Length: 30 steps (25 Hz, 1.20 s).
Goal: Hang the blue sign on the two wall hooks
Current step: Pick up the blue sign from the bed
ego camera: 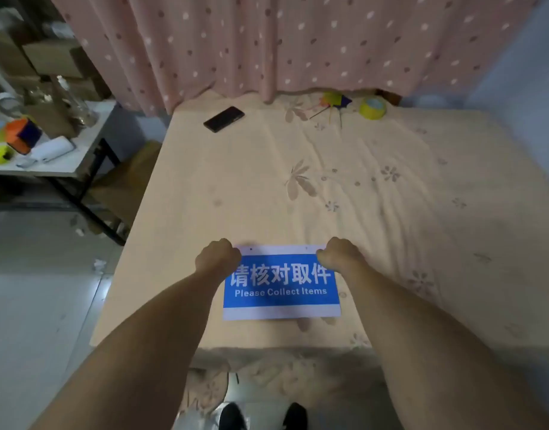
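Note:
The blue sign (281, 297) lies flat on the bed near its front edge, with white bands at top and bottom, white Chinese characters and "Please Collect Items". Two small holes show along its top band. My left hand (218, 255) is curled over the sign's top left corner. My right hand (340, 252) is curled over the top right corner. Both hands touch the sign, which still rests on the sheet. No wall hooks are in view.
The bed (391, 187) has a peach floral sheet; a black phone (224, 119), a yellow tape roll (373, 108) and small coloured sticks (333, 103) lie at its far end. A pink dotted curtain (282, 41) hangs behind. A cluttered white side table (81, 162) stands at left.

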Motion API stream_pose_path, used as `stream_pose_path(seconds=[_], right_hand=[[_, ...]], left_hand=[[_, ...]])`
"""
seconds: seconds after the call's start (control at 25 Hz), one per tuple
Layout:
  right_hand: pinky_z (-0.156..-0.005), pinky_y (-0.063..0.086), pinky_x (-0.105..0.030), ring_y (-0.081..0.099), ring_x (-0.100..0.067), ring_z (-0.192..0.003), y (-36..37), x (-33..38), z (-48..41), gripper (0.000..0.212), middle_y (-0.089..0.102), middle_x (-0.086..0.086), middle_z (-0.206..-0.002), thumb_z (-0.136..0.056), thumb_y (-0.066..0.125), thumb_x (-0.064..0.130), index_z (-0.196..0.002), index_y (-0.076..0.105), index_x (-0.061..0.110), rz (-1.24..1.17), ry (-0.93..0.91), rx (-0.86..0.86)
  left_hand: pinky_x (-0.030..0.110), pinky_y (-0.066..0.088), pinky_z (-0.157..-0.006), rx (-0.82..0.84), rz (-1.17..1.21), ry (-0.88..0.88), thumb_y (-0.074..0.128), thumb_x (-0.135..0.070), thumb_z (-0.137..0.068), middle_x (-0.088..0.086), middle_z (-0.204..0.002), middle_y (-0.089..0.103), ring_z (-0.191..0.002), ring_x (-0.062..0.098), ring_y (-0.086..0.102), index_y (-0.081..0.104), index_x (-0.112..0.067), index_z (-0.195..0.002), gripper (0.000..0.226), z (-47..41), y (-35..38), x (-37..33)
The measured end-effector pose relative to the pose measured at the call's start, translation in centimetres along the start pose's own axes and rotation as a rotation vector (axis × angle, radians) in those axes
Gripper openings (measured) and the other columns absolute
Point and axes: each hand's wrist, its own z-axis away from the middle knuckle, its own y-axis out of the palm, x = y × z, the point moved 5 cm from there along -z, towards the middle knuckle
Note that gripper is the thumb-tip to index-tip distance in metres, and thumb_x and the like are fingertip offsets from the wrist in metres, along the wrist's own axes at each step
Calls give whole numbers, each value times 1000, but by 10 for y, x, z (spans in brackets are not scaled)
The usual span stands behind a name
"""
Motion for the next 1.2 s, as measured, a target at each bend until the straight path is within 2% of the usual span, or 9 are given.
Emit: stream_pose_path(seconds=[0.08,0.24,0.44,0.52,0.72,0.84,0.96,1.12,1.2], right_hand=[[-67,48,-31,62,-26,-84,23,-11,-10,27,61,-3,-93,-86,49,32,-101,59,12,-14,48,51],[-92,51,-42,64,-27,-90,68,-28,-24,36,64,-4,-100,-85,48,41,-106,62,15,-15,124,126],[-54,38,-29,51,-16,-65,86,-34,-28,17,55,-2,-82,-91,49,29,-92,55,13,38,169,134],[-55,41,-28,53,-18,-68,90,-32,-29,16,57,-5,-93,-89,50,27,-95,54,12,9,169,130],[-70,46,-32,55,-25,-101,94,-34,-35,31,49,-12,-124,-90,51,31,-112,56,9,-43,191,110],[-69,46,-33,52,-24,-92,95,-41,-36,35,48,-13,-128,-91,55,29,-119,56,9,-100,226,89],[-70,43,-32,46,-23,-88,91,-46,-37,33,48,-13,-126,-92,57,27,-119,57,8,-157,237,42],[-61,49,-31,60,-25,-80,69,-35,-35,24,55,-10,-117,-86,62,20,-108,61,9,-291,208,-70],[-69,54,-36,62,-29,-85,45,-24,-30,25,54,-9,-116,-84,62,17,-108,60,10,-345,184,-126]], left_hand=[[33,43,-76,62,6,-80,46,-23,-91,13,-115,63,-104,34,61,59,-9,-110,27,-2,21,14],[33,47,-71,144,21,-155,51,-26,-90,11,-107,63,-92,31,61,60,-10,-106,25,-5,63,36],[34,44,-67,98,72,-156,53,-22,-90,12,-108,61,-89,31,60,60,-8,-103,20,-11,73,42],[35,45,-67,77,85,-153,53,-20,-90,12,-106,61,-90,33,61,60,-7,-102,19,-12,73,41],[33,44,-61,56,193,-196,53,-11,-88,9,-89,57,-80,31,58,51,-8,-81,8,-14,75,42],[32,44,-55,34,286,-246,53,-10,-86,6,-79,55,-74,29,58,46,-10,-75,14,-14,76,46],[31,41,-52,7,320,-255,53,-8,-85,6,-78,56,-69,27,56,53,-6,-83,3,-15,77,47],[32,38,-53,-72,335,-224,56,-9,-83,10,-88,62,-72,29,56,57,-3,-91,10,-16,55,42],[34,40,-57,-137,369,-206,59,-11,-85,10,-91,61,-75,29,56,57,-3,-94,12,-17,30,33]])
